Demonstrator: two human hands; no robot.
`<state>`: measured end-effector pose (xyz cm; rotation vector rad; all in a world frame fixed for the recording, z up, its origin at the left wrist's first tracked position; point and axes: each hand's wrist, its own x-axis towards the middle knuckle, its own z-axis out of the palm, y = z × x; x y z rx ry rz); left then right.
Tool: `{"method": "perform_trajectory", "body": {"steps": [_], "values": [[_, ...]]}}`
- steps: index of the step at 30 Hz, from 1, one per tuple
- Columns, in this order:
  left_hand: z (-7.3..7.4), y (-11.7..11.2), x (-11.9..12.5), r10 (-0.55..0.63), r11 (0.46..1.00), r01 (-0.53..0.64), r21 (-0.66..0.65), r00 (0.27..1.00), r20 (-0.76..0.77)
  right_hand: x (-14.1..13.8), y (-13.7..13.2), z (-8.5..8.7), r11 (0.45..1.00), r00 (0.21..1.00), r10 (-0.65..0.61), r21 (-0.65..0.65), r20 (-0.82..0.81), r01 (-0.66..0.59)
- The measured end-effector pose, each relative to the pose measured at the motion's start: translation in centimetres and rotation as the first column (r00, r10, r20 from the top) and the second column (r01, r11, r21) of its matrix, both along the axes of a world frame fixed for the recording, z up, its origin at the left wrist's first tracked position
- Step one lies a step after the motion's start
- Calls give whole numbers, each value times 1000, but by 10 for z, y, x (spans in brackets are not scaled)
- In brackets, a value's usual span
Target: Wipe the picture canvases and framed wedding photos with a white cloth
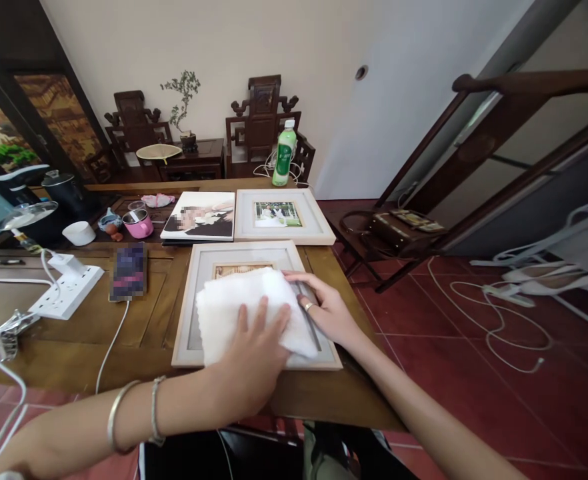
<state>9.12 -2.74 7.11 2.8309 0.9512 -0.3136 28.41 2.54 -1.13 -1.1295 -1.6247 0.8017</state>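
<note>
Cloth [224,313]: white and folded, it lay over the glazed middle of the front frame, hiding most of the picture beneath.
Front frame [185,307]: pale wood, it rested flat on the wooden table [149,347], close to the near edge.
Left hand [257,357]: open, its fingers spread flat on top of the cloth; two bracelets circled the forearm.
Right hand [327,310]: it sat at the cloth's right edge over the frame's right side, a ring on one finger; whether it gripped either, I could not tell.
Rear frame [320,210]: it lay just beyond the front one, a photo inside, beside a photo panel [204,223] to its left.
Bottle [285,157]: green-labelled, it stood upright behind the rear frame.
Table's left side: a phone [128,272], a white power strip [71,293] and a pink cup [139,227] were there.
</note>
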Motion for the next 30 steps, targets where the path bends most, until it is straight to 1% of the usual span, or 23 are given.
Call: {"method": "perform_trajectory", "body": {"steps": [4,6,9,12,14,16,19,22,24,25,27,28,30], "values": [[16,1,-33,85,994,-91,-54,990,-108,1,1,0,1000,1000,-8,6,18,8],[22,0,-53,160,985,-168,-42,975,-157,1,1,0,1000,1000,-8,1,10,8],[26,-2,-83,285,958,-287,25,934,-215,0,1,0,1000,1000,-7,-1,7,7],[25,-1,-100,328,945,-322,61,921,-210,1,1,0,1000,999,-9,8,31,9],[22,6,-102,341,940,-328,97,921,-186,2,1,0,1000,998,2,12,58,-3],[19,20,-99,376,922,-350,166,911,-167,3,1,1,1000,996,14,10,90,-15],[11,56,-91,404,893,-360,269,906,-127,4,0,2,1000,992,17,7,122,-18],[3,94,-88,396,867,-361,343,918,-33,4,0,3,1000,992,12,4,128,-12],[-1,110,-88,379,854,-366,368,925,42,3,-1,3,1000,992,6,1,128,-6],[-2,114,-88,369,854,-366,370,927,66,3,-1,3,1000,992,2,0,128,-2],[0,114,-88,355,863,-357,357,932,75,3,-1,3,1000,992,-4,-2,126,4],[3,111,-87,359,868,-356,346,932,57,2,-1,4,1000,992,-8,-2,124,8],[11,98,-85,377,886,-353,302,926,-26,2,-2,5,1000,992,-19,-2,121,19]]}}
